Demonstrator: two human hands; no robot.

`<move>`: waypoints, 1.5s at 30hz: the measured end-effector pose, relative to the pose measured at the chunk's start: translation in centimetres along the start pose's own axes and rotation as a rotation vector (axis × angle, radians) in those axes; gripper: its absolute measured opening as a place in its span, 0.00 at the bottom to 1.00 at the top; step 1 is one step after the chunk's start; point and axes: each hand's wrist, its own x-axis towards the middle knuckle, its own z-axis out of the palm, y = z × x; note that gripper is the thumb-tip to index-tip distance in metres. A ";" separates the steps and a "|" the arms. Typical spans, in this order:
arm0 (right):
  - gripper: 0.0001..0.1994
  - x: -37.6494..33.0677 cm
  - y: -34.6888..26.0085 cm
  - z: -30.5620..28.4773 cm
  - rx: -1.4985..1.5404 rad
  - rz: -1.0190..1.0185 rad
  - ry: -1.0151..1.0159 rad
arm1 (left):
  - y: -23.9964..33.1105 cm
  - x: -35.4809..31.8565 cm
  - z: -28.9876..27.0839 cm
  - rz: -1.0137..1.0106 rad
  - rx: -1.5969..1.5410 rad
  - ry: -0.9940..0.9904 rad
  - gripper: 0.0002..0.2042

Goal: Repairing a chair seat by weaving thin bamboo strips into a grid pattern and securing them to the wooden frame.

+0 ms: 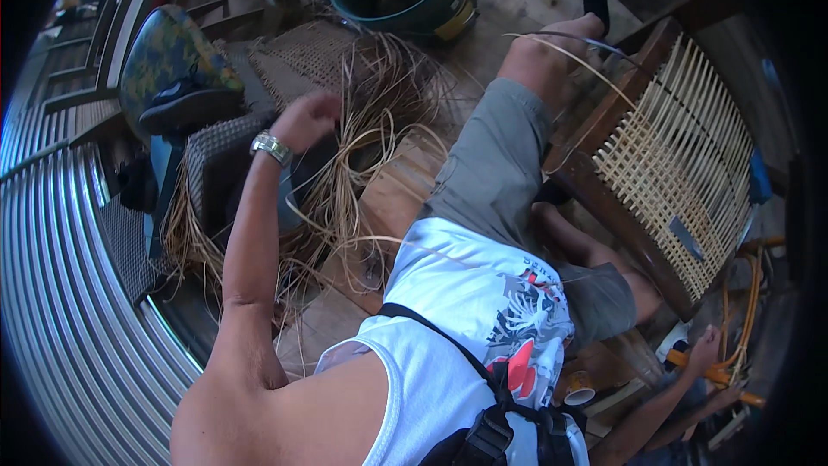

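Observation:
My left hand (pixel 304 123), with a metal watch (pixel 272 148) at the wrist, reaches out beside a large bundle of cane strands (pixel 366 112). Its fingers bend at the edge of the bundle, but they are blurred, and whether they hold a strand cannot be made out. My right hand does not show. To the right of my legs a dark wooden frame (pixel 625 242) stands tilted, with pale cane strips (pixel 664 181) woven across it. The weave is dense at the near side and more open at the far side. A loose strand (pixel 595 78) arcs out from it.
A dark green bucket (pixel 392 22) stands at the top. At the left are a camouflage-patterned thing (pixel 172 60), a dark shoe (pixel 191 105) and a corrugated metal sheet (pixel 65 293). Lower right, another person's hand (pixel 707 347) is at an orange-brown frame (pixel 720 373), near a cup (pixel 580 390).

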 end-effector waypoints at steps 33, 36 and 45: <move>0.07 -7.8 -39.0 -12.7 0.544 -0.566 -0.002 | -5.9 9.5 3.5 -0.638 0.209 0.251 0.52; 0.06 -8.0 -39.7 -12.9 0.503 -0.575 0.022 | -15.7 11.6 6.4 -0.467 -0.136 -0.301 0.55; 0.06 -7.2 -42.7 -14.5 0.464 -0.702 -0.039 | -17.4 13.2 -0.2 -0.429 -0.698 0.306 0.07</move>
